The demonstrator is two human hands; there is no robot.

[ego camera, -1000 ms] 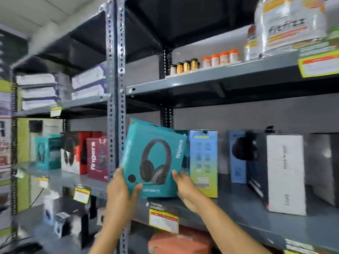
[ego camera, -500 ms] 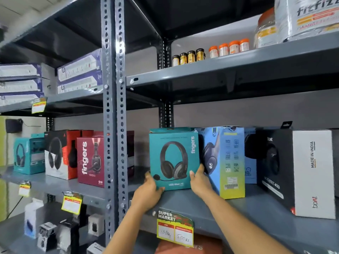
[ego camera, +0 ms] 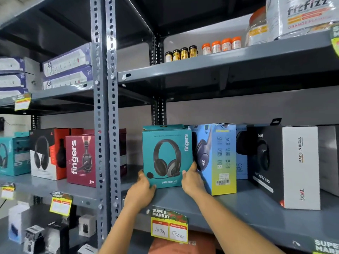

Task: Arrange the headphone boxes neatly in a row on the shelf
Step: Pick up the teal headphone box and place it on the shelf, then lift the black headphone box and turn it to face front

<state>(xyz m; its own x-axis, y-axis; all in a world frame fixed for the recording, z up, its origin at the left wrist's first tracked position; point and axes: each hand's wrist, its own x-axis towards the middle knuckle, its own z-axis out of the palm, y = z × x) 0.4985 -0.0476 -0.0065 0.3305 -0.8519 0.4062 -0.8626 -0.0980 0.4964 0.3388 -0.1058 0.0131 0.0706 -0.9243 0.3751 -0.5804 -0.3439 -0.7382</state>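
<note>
Both my hands are on the teal box (ego camera: 167, 156). My left hand (ego camera: 144, 187) holds its bottom left corner, and my right hand (ego camera: 191, 180) holds its bottom right edge, so the box is squeezed between them. It stands up straight on the grey shelf (ego camera: 238, 213), with the headphone picture facing me. Its bottom looks like it sits on the shelf (I can't be sure, my hands hide the corners).

Just beside it, on the right, is the blue and yellow box (ego camera: 216, 158). It is turned a bit, so I see its side more than its front. My right hand is touching it or almost touching it. Next comes the black and white box (ego camera: 286, 167), also turned at an angle and closer to the front edge than the others. Behind these two peeks another blue box (ego camera: 241, 153), further back.

So I think one box is nearly in its place. What is left: let go of the teal one, then turn the other boxes to face front and line them up in one even row.
</note>
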